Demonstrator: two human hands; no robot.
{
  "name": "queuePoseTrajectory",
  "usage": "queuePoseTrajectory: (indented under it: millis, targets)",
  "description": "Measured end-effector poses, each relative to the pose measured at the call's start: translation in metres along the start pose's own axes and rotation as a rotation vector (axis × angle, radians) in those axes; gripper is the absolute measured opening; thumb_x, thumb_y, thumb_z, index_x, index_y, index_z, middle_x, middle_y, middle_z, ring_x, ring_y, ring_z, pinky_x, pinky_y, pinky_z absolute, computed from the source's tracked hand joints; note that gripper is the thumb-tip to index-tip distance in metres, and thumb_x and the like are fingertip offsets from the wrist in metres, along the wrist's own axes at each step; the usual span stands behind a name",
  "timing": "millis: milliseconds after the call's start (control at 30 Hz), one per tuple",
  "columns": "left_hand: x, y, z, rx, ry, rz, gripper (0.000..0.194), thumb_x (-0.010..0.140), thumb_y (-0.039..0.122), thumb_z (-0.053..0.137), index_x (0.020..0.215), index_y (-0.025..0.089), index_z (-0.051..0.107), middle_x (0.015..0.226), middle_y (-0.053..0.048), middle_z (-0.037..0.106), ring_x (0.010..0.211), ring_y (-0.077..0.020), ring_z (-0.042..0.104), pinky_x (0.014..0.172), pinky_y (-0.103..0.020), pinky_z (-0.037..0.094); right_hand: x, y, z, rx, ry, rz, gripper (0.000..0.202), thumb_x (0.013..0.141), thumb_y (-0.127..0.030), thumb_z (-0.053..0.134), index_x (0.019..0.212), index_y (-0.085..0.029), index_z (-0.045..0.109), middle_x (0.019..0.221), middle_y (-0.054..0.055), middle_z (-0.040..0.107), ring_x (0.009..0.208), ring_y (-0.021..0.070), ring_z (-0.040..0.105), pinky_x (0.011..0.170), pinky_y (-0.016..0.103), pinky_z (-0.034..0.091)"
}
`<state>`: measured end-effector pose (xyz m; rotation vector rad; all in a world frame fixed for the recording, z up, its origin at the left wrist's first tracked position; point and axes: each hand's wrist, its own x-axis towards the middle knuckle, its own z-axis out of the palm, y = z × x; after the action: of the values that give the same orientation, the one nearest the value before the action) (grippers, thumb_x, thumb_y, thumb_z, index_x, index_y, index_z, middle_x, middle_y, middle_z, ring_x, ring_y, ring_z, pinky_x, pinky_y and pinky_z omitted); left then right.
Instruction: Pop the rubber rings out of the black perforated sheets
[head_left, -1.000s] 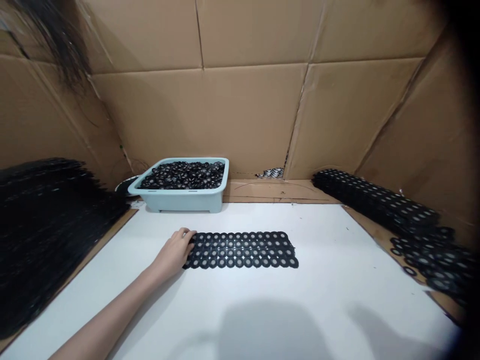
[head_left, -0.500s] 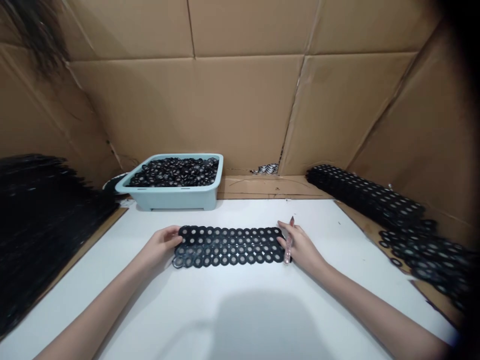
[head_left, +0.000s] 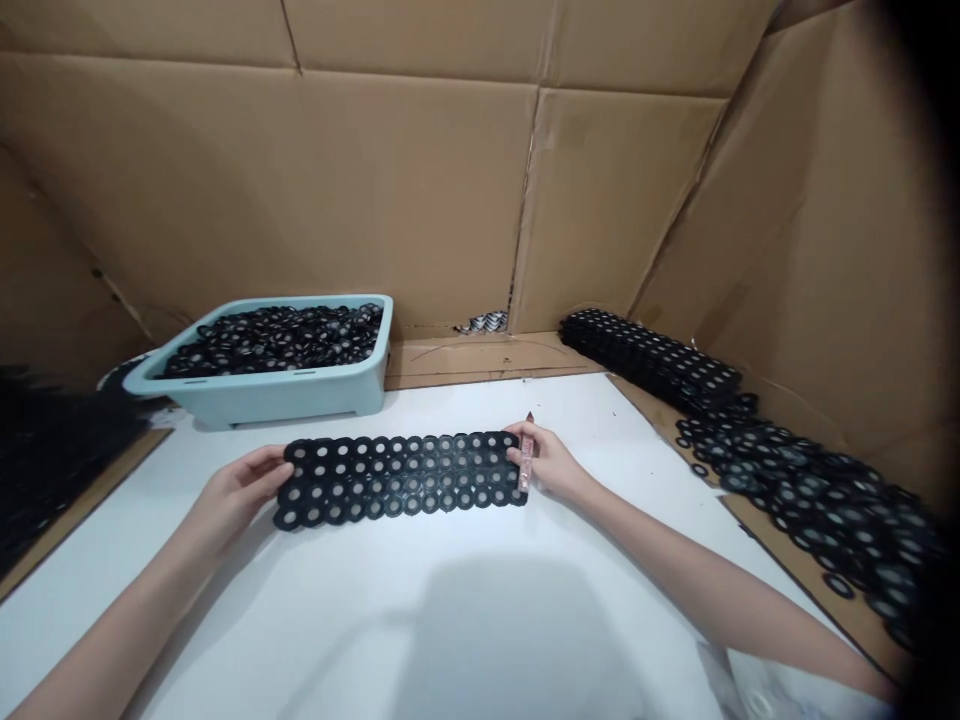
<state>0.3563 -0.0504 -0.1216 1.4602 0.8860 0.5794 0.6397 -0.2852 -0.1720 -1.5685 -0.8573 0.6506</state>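
Observation:
A black strip of joined rings (head_left: pixel 397 475), in several rows with pale centres, stretches between my two hands above the white tabletop. My left hand (head_left: pixel 244 490) pinches its left end between thumb and fingers. At the other end, my right hand (head_left: pixel 547 462) grips the strip's upper corner. That same hand also has a slim pinkish pen-like tool (head_left: pixel 526 455) with a dark pointed tip, held upright against the strip's right edge. The fingers behind the strip are partly hidden.
A light blue tub (head_left: pixel 277 395) full of loose black rings stands at the back left. Stacked ring strips (head_left: pixel 645 355) lie at the back right, with a heap of loose rings (head_left: pixel 810 490) in front. A dark pile (head_left: pixel 60 460) sits at far left. Cardboard walls (head_left: pixel 420 190) enclose the table.
The camera view has turned to the right, so everything sits further left in the picture. The strip looks slightly larger and closer, its left end tilted a little; both hands keep their hold.

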Motion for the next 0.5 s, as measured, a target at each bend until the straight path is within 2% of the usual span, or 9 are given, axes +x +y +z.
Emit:
queuePoseTrajectory:
  millis: [67,133,300,500]
  targets:
    - [-0.001,0.002,0.0009,-0.026,0.013,-0.023,0.036,0.051,0.031,0.075,0.082,0.018,0.061,0.073,0.002,0.063,0.068,-0.0116,0.054,0.058,-0.016,0.042,0.0017,0.0007,-0.0007,0.101,-0.016,0.057,0.028,0.067,-0.033,0.058,0.089,-0.017,0.05,0.052,-0.006,0.044,0.039,0.0089,0.043,0.043,0.025,0.039]
    - [-0.001,0.0021,0.0009,-0.045,0.019,-0.025,0.037,0.049,0.031,0.076,0.08,0.019,0.061,0.072,0.002,0.063,0.066,-0.0113,0.054,0.057,-0.016,0.042,0.0031,0.0016,-0.0014,0.159,0.003,0.068,0.03,0.066,-0.036,0.06,0.088,-0.017,0.05,0.047,-0.009,0.038,0.032,0.0073,0.038,0.038,0.024,0.037]
    - [0.0025,-0.0016,-0.0023,-0.044,0.038,0.015,0.038,0.047,0.031,0.077,0.08,0.019,0.061,0.071,0.003,0.063,0.064,-0.0115,0.054,0.057,-0.018,0.042,0.004,-0.0024,-0.0024,0.248,0.066,0.058,0.033,0.061,-0.038,0.066,0.08,-0.017,0.05,0.048,-0.009,0.038,0.032,0.0052,0.035,0.033,0.021,0.031]
    - [0.0053,-0.004,-0.0041,-0.089,0.046,-0.004,0.04,0.045,0.028,0.079,0.079,0.019,0.06,0.071,0.004,0.063,0.065,-0.0109,0.052,0.057,-0.017,0.043,0.0044,-0.006,-0.0036,0.233,0.101,0.037,0.031,0.062,-0.04,0.065,0.077,-0.017,0.051,0.043,-0.01,0.036,0.033,0.0051,0.033,0.036,0.021,0.03]
